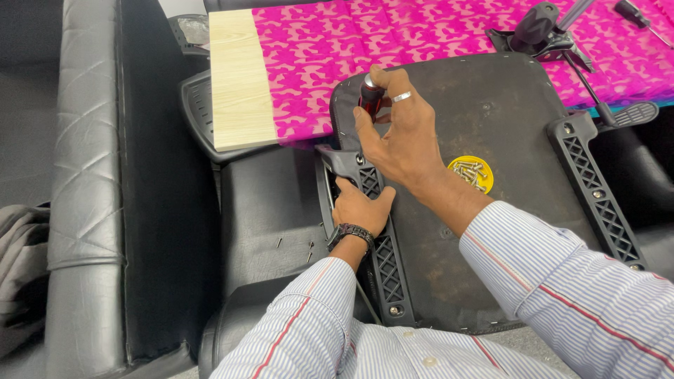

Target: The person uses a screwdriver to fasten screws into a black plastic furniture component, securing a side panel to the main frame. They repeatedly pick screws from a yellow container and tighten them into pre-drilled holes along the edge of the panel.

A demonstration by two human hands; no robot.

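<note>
An upturned black chair seat (491,105) lies in front of me, its underside facing up. My right hand (400,140) is shut on a screwdriver (370,97) with a red and black handle, held upright over the upper end of the left armrest bracket (382,253). My left hand (359,207), with a dark wristband, grips that black latticed bracket near its top. A yellow lid (472,173) holding several screws rests on the seat underside just right of my right wrist.
A second armrest bracket (600,189) is mounted on the seat's right side. A pink patterned cloth (421,35) covers a light wooden table (239,77) behind. A chair mechanism with a lever (544,31) lies on the cloth. Black padded cushions (91,196) stand left.
</note>
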